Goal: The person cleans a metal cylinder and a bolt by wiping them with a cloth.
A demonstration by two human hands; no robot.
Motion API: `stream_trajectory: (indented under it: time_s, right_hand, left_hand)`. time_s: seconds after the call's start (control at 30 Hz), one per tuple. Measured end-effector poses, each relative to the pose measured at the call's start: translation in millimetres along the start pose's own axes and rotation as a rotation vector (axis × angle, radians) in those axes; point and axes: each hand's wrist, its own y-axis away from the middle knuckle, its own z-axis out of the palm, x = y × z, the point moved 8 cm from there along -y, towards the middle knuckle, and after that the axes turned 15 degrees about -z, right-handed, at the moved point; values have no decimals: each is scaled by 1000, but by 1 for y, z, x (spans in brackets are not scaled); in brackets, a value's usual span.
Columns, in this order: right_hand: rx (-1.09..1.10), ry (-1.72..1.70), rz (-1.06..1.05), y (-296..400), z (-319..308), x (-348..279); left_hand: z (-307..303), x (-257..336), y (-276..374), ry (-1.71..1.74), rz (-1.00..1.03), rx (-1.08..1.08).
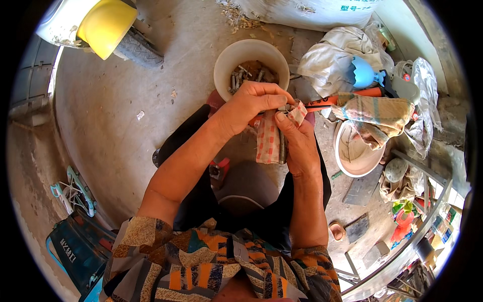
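Observation:
Over my lap, both hands meet at a red-and-white checked cloth strip (268,137). My left hand (249,107) comes from the left, its thumb and fingertips at the upper end of the strip. My right hand (303,147) holds a folded end of the cloth between thumb and fingers. A dark metal rod or tube (282,149) hangs along the strip beside my right palm. Something small and metallic sits at the fingertips, too covered to name. Just beyond my hands stands a whitish plastic bucket (222,70) with metal pieces (238,77) inside.
An orange pole (324,102) lies right of my hands. A checked cloth (377,109) hangs over a white basin (341,162). Whitish sacking (332,56) and a blue plastic cup-like object (364,71) lie behind. A wheel with yellow fender (107,26) stands far left; a teal case (77,249) sits near left.

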Motion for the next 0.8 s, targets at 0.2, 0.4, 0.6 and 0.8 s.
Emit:
stream_trajectory:
  time_s: [0.2,0.4,0.6,0.8]
  right_hand:
    - [21,-55,18,0,-2,-1]
    - [96,-237,54,-4,-9,5]
    - [100,-250,45,-6,-12,5]
    - [134,-179,47,-4,-18,8]
  left_hand:
    - [4,11,6,-192,82,49]
    - [0,14,3,-273,265,173]
    - [-4,7,2,-156,188,217]
    - [-7,9,3,-272,107,210]
